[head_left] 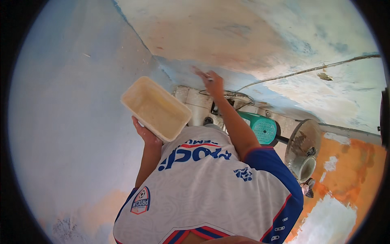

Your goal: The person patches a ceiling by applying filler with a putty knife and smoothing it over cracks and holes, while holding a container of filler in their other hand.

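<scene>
A cream rectangular plastic tub (140, 95) is tilted so that its inside faces up toward me; a thin pale film coats its bottom and walls. My left hand (145, 132) is closed around the tub's near lower edge, with most of the fingers hidden beneath it. At the foot of the patchy painted wall (248, 36), close to the corner, my right hand (213, 84) is raised with its fingers curled. A small, whitish, slim thing shows in its grip, too blurred to name.
A thin cable (300, 74) runs along the wall on the right. Beneath it stand a green plastic stool (262, 128), a round brownish disc (302, 136) and a grey bucket (305, 167). A dark box (221, 106) lies on the tiled floor (195, 106). A bluish wall (77, 110) rises close on the left.
</scene>
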Motion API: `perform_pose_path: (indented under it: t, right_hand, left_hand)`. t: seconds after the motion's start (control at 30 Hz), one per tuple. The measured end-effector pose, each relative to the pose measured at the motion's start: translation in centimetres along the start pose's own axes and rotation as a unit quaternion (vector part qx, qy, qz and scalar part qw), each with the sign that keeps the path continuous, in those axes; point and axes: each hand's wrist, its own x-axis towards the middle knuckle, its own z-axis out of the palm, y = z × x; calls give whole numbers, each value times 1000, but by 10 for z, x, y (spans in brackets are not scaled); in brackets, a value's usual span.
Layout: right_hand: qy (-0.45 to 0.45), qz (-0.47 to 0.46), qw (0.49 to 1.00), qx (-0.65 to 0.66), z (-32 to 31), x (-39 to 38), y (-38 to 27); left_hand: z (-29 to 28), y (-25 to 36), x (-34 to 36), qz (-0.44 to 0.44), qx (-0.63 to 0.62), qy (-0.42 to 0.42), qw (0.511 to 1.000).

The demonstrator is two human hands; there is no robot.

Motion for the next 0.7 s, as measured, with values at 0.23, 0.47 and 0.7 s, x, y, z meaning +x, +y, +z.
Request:
perform_pose_path:
  t: [0.23,0.47,0.7]
  right_hand:
    - [96,83,991,34,21,46,28]
    - [178,25,983,-39,-179,16,86]
    - [52,8,998,21,-158,-21,56]
  left_hand:
    - [-4,-8,-9,50,-18,-24,998]
    - [15,-32,-22,5,-69,-11,998]
    - [-4,-61,-19,34,-131,-159,978]
